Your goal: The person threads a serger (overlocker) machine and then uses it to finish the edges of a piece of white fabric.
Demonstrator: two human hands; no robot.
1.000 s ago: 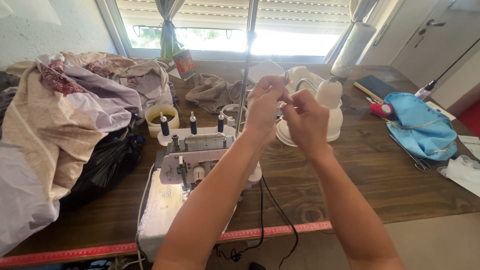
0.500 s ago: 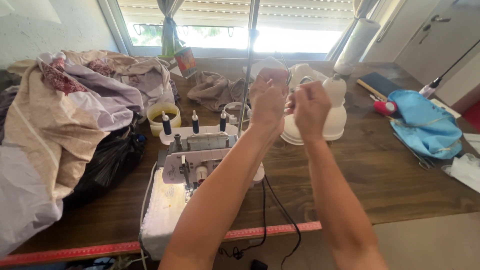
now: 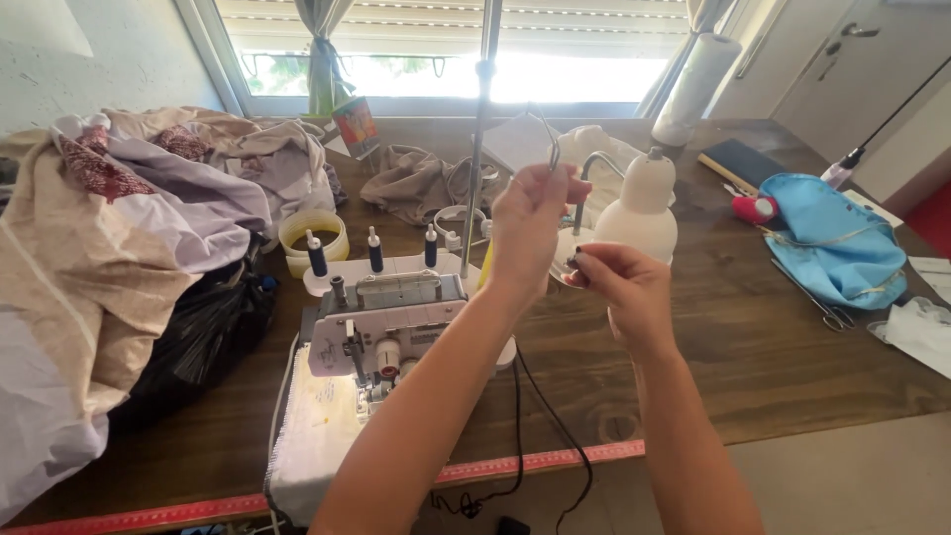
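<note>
Frame centre: your left hand [image 3: 528, 220] pinches a thin bent metal wire guide [image 3: 551, 149]. Your right hand [image 3: 619, 287], grip closed, fingertips pinched; thread too fine to tell. Both above the white overlock sewing machine [image 3: 381, 327] on the dark wooden tabletop [image 3: 773, 347].

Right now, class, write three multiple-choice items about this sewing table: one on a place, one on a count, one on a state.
1. Where is the crumpled blue fabric? A right of the white overlock sewing machine; B on it; C left.
2. How many dark upright spool pins top the machine? A one; B three; C six.
3. The left hand is: A flat on the brown wooden table; B raised, pinching; C under fabric.

A: it lies far right. B: three stand in a row. B: fingers pinched above the table.
</note>
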